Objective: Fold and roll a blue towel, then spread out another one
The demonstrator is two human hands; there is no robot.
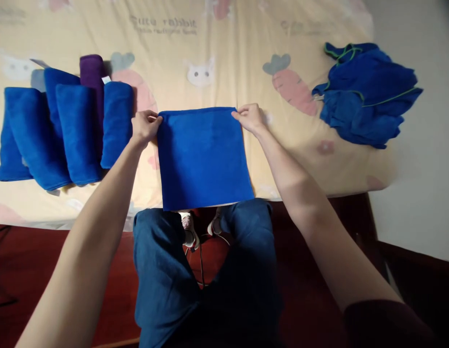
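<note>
We have the blue towel [204,157] lying flat on the bed sheet [224,53], its near edge right at the bed's front edge, above our knees. Our left hand [145,126] pinches the towel's far left corner between thumb and fingers, and our right hand [250,117] pinches the far right corner the same way.

To fold well from here, we judge that both corners should be kept level and pulled lightly apart so the far edge stays straight, then carried together so that edge meets edge without a skew. The cloth looks soft and thick, so a firm pinch close to the corners should keep it from sagging in the middle.

Left of the towel, just beside our left hand, stands a row of folded towels [65,133], with a purple towel [92,72] among them; there is little room on that side. Right of the towel the sheet lies bare up to the heap of unfolded blue cloths [365,94], well apart. Beyond the towel the sheet is open too.
</note>
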